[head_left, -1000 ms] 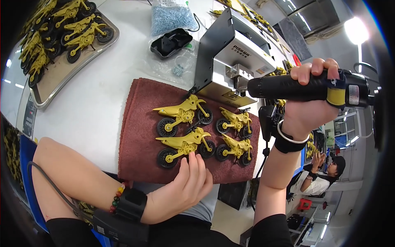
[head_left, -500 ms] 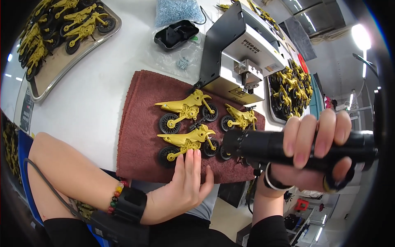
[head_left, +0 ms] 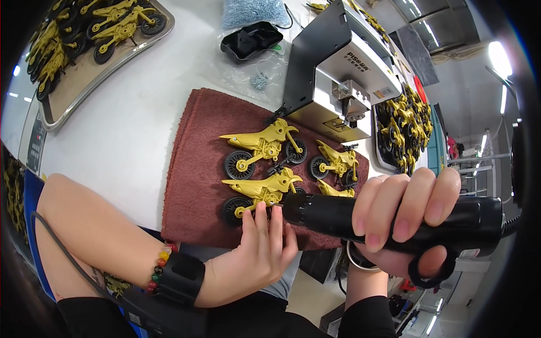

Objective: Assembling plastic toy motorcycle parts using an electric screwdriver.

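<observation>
My right hand is wrapped round a black electric screwdriver. Its nose points left, and the tip meets the lower edge of a yellow toy motorcycle on a brown towel. Outstretched, the fingers of my left hand rest on that toy's lower edge beside the tip. Just beyond lies another yellow toy motorcycle with black wheels. To the right is a third toy motorcycle; part of one more shows below it, half hidden by the screwdriver.
A silver and black machine stands behind the towel. Trays of yellow toy motorcycles sit at far left and right. A bag of screws, a black plastic shell and a clear bag lie at the back.
My right hand has brought the screwdriver leftward, its tip now at the nearer toy motorcycle. My left fingers stay on that toy. The whole view has shifted slightly.
</observation>
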Action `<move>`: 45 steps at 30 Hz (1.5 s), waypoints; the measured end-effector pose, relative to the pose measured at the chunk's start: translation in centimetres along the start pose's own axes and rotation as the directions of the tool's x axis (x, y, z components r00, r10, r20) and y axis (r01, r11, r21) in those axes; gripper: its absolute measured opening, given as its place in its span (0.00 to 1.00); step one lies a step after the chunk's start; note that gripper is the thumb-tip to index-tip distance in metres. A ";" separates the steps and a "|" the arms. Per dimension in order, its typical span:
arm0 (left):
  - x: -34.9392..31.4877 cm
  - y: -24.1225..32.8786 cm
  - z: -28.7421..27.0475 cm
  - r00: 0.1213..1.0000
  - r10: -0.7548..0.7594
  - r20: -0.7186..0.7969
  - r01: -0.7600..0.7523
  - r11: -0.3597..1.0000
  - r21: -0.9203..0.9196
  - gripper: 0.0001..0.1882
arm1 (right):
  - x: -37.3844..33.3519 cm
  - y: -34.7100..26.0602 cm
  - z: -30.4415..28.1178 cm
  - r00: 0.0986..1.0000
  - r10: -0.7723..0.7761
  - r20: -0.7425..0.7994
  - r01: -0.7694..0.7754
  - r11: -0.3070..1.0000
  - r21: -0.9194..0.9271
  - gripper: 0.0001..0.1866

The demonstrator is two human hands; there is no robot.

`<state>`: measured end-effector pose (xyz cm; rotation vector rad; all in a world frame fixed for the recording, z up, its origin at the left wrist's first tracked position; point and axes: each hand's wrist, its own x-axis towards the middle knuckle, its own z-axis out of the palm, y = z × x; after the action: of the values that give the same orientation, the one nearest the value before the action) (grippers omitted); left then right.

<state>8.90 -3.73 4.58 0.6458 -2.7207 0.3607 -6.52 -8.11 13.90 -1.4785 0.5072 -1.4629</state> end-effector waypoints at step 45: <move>0.5 -1.0 -1.1 0.989 0.099 0.111 -0.105 0.993 0.048 0.18 | 5.4 2.5 0.0 0.644 -0.005 0.765 -0.328 0.901 0.283 0.06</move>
<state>9.20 -4.44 5.89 0.5568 -2.8639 0.4371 -4.65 -13.72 14.62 -1.4916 -0.1789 -0.6237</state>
